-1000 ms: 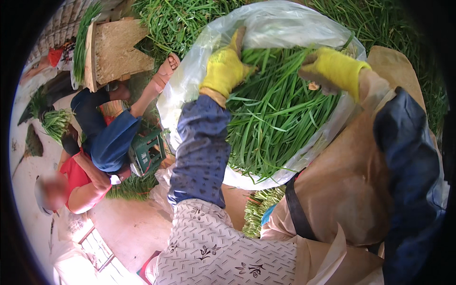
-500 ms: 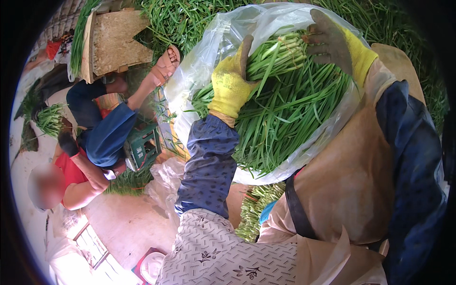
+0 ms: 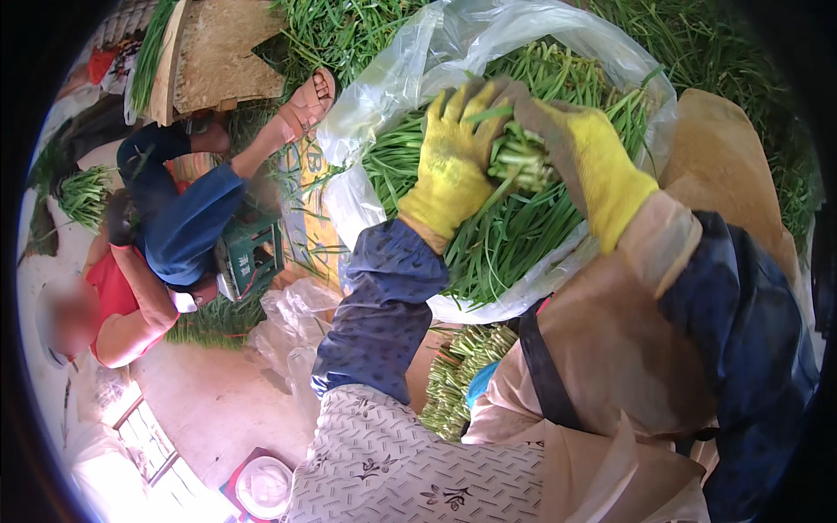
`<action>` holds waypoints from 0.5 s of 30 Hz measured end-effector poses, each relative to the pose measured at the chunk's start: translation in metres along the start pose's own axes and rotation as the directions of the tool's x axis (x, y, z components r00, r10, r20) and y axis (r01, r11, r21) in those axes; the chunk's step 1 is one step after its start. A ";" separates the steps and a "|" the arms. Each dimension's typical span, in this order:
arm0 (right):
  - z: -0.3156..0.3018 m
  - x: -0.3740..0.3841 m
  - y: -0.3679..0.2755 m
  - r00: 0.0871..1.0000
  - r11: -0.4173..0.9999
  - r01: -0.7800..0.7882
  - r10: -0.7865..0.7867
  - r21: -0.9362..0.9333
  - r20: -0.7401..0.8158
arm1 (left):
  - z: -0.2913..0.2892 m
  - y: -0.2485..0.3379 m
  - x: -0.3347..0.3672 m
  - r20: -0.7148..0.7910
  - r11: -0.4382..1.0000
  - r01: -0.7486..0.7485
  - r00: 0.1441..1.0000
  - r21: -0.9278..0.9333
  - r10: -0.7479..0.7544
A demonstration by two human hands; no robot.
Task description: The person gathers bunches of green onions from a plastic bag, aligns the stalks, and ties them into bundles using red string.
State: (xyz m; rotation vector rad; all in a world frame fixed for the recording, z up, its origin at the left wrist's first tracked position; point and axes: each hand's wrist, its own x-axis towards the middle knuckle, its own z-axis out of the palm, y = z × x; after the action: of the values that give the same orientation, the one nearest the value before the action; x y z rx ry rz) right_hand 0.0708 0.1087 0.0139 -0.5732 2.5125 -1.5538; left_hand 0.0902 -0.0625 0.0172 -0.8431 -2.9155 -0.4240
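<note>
Both my hands wear yellow gloves with dark, soiled palms and fingers. A bundle of garlic chives (image 3: 523,161) is between them, its pale cut ends turned toward me. My left hand (image 3: 458,144) closes on the bundle's left side. From the right, my right hand (image 3: 588,148) curls its fingers over the far side of the same bundle; its fingertips are partly hidden and blurred. Below and around the hands, loose-leaved garlic chives (image 3: 514,253) lie heaped in a large clear plastic bag (image 3: 362,118) with its rim spread wide.
To the left sits a person in a red top (image 3: 131,305), a dark-gloved hand by a bunch of greens (image 3: 85,196). A green crate (image 3: 248,261) stands beside them. Stacked bundles (image 3: 462,375) lie by my lap. A wooden board (image 3: 222,57) and loose greens (image 3: 336,39) are at the far side.
My right hand, open beside the cut ends before, has moved left and closed over the bundle. The bundle has come nearer to me and turned, with its cut ends now toward me.
</note>
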 end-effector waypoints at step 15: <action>-0.109 -0.036 -0.172 0.995 0.866 -0.092 0.062 0.491 0.077 | -0.106 0.074 -0.025 -0.195 0.282 -0.045 0.824 -0.958 -0.532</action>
State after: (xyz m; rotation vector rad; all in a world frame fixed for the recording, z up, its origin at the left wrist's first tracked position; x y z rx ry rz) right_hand 0.1131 0.1455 0.2126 -0.4242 1.9413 -2.0090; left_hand 0.1501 -0.0458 0.1333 -0.1336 -2.0196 -2.1727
